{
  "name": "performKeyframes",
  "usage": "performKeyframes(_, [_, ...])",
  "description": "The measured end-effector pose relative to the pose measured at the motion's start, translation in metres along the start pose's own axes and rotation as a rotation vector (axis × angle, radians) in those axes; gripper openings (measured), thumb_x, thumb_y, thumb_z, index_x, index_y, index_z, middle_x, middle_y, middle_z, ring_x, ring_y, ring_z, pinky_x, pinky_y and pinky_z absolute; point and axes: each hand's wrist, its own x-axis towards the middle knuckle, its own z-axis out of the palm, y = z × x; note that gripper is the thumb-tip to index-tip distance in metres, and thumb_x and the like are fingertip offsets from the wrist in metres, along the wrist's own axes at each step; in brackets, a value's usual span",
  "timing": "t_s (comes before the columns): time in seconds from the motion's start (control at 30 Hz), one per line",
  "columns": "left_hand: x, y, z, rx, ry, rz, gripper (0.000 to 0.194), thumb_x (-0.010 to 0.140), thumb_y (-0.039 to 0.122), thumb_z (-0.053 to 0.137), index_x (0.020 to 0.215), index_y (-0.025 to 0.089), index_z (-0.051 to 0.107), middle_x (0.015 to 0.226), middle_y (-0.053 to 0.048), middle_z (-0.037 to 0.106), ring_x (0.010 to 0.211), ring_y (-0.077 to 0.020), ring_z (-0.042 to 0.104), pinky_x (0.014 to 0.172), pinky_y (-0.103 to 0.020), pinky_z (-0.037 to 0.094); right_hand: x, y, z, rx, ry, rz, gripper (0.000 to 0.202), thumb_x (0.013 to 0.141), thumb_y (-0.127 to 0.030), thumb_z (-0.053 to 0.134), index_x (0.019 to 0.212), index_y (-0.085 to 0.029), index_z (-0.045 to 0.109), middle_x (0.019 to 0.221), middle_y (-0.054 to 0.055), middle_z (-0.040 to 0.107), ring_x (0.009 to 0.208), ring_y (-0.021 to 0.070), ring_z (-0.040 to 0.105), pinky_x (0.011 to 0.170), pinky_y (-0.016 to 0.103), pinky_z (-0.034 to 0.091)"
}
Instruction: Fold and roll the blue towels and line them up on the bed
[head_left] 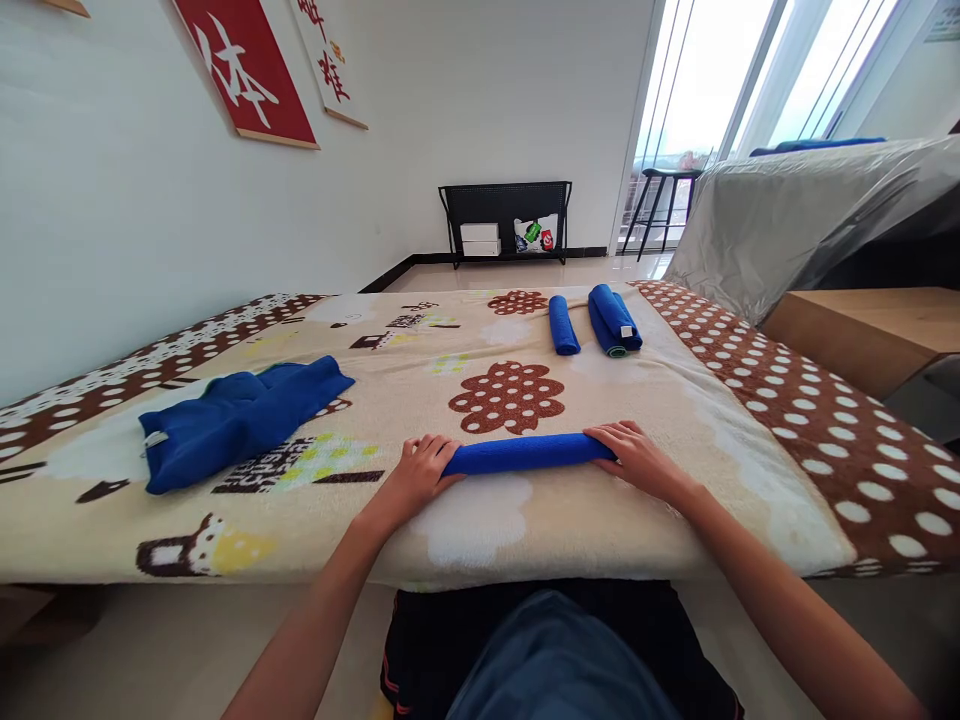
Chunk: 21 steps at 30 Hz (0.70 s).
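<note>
Patterned blanket (675,400) covers the bed. Unrolled blue towels (232,420) lie left; two finished rolls (600,320) sit far. Rolled towel (529,453) lies nearest, left hand (416,475) and right hand (637,455) pressing its ends, fingers flat, roll apparently complete.

Three rolled blue towels (527,453) (563,325) (615,319), one unrolled blue towel pile (236,420), two wall banners (244,65) (328,60), one stool (667,205)

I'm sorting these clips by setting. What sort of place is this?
Probably a room in a home or studio, not a workshop. A patterned blanket covers a bed-like surface where both hands rest on a rolled blue towel; red wall hangings, a low black shelf and tall balcony windows surround it.
</note>
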Motion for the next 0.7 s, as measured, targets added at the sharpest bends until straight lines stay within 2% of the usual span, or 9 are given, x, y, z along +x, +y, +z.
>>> performKeyframes(0.17, [0.01, -0.015, -0.001, -0.074, -0.076, -0.017, 0.041, 0.097, 0.048, 0.046, 0.127, 0.021, 0.054, 0.125, -0.012, 0.062, 0.118, -0.0286, 0.051, 0.099, -0.045, 0.034, 0.019, 0.013, -0.008, 0.087, -0.076, 0.053, 0.039, 0.091, -0.033, 0.06, 0.128, -0.02, 0.061, 0.118, 0.011, 0.068, 0.112, 0.028, 0.06, 0.101, 0.046, 0.039])
performKeyframes(0.23, [0.019, -0.023, -0.002, -0.112, -0.125, -0.036, 0.043, 0.095, 0.053, 0.048, 0.123, 0.021, 0.057, 0.123, -0.011, 0.062, 0.116, -0.0288, 0.052, 0.097, -0.044, 0.036, 0.031, 0.022, -0.011, 0.143, -0.134, 0.078, 0.039, 0.087, -0.036, 0.065, 0.122, -0.019, 0.065, 0.114, 0.011, 0.069, 0.107, 0.0277, 0.062, 0.097, 0.042, 0.043])
performKeyframes(0.4, [0.04, -0.036, -0.013, -0.237, -0.235, -0.073, 0.045, 0.088, 0.06, 0.055, 0.11, 0.021, 0.063, 0.116, -0.009, 0.065, 0.11, -0.0284, 0.055, 0.096, -0.044, 0.04, 0.057, 0.035, -0.027, 0.309, -0.286, 0.119, 0.039, 0.078, -0.048, 0.071, 0.103, -0.019, 0.073, 0.09, 0.002, 0.074, 0.078, 0.0202, 0.066, 0.07, 0.029, 0.05])
performKeyframes(0.47, [0.042, -0.038, -0.022, -0.294, -0.236, -0.086, 0.047, 0.086, 0.062, 0.055, 0.108, 0.022, 0.064, 0.114, -0.008, 0.065, 0.11, -0.0287, 0.054, 0.098, -0.045, 0.039, 0.062, 0.033, -0.044, 0.348, -0.267, 0.15, 0.04, 0.076, -0.051, 0.07, 0.099, -0.018, 0.074, 0.083, 0.002, 0.073, 0.072, 0.0188, 0.065, 0.065, 0.028, 0.05])
performKeyframes(0.53, [0.043, -0.036, -0.035, -0.357, -0.202, -0.099, 0.05, 0.086, 0.063, 0.055, 0.113, 0.023, 0.063, 0.116, -0.008, 0.065, 0.113, -0.0294, 0.052, 0.102, -0.046, 0.036, 0.066, 0.026, -0.071, 0.364, -0.192, 0.189, 0.045, 0.076, -0.054, 0.069, 0.103, -0.017, 0.071, 0.085, 0.003, 0.072, 0.073, 0.0187, 0.064, 0.065, 0.029, 0.05])
performKeyframes(0.63, [0.045, -0.026, -0.054, -0.484, -0.151, -0.085, 0.053, 0.087, 0.061, 0.056, 0.124, 0.023, 0.06, 0.12, -0.008, 0.064, 0.114, -0.0283, 0.054, 0.103, -0.043, 0.037, 0.077, 0.006, -0.124, 0.413, 0.003, 0.205, 0.051, 0.077, -0.055, 0.07, 0.113, -0.019, 0.065, 0.091, 0.004, 0.069, 0.08, 0.0196, 0.063, 0.07, 0.032, 0.052])
performKeyframes(0.7, [0.05, -0.009, -0.062, -0.582, -0.147, -0.047, 0.053, 0.085, 0.059, 0.062, 0.123, 0.023, 0.061, 0.121, -0.007, 0.066, 0.111, -0.0268, 0.058, 0.1, -0.039, 0.041, 0.088, -0.015, -0.159, 0.474, 0.157, 0.117, 0.045, 0.078, -0.051, 0.072, 0.11, -0.021, 0.063, 0.091, 0.004, 0.067, 0.082, 0.0193, 0.061, 0.071, 0.033, 0.052])
